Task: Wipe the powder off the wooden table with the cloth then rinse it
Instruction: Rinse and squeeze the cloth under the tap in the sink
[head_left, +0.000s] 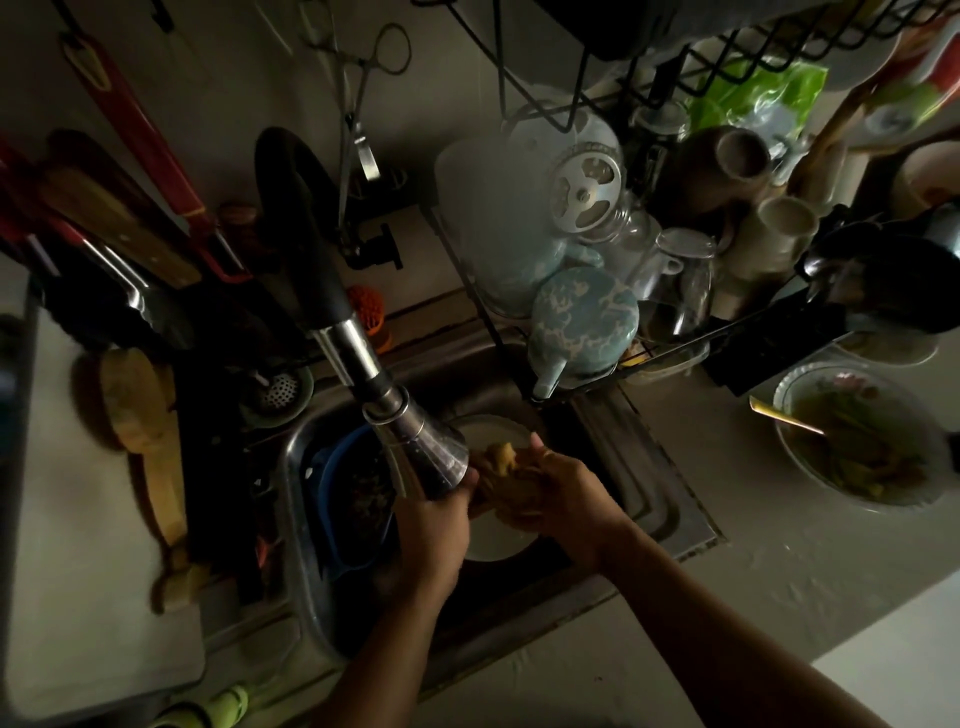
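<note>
A crumpled yellow-brown cloth (503, 467) is held over the steel sink (298, 519), just beside the flared metal head of the faucet (426, 457). My right hand (563, 499) grips the cloth from the right. My left hand (434, 530) holds its other end, partly hidden under the faucet head. Under the cloth a white plate (491, 540) lies in the sink. The scene is dim and no water stream is visible.
A blue bowl (348, 499) of dark scraps sits in the sink's left part. A loaded dish rack (623, 270) stands behind right. A bowl with food and a spoon (857, 447) is on the counter right. Knives and utensils (130, 218) hang at left.
</note>
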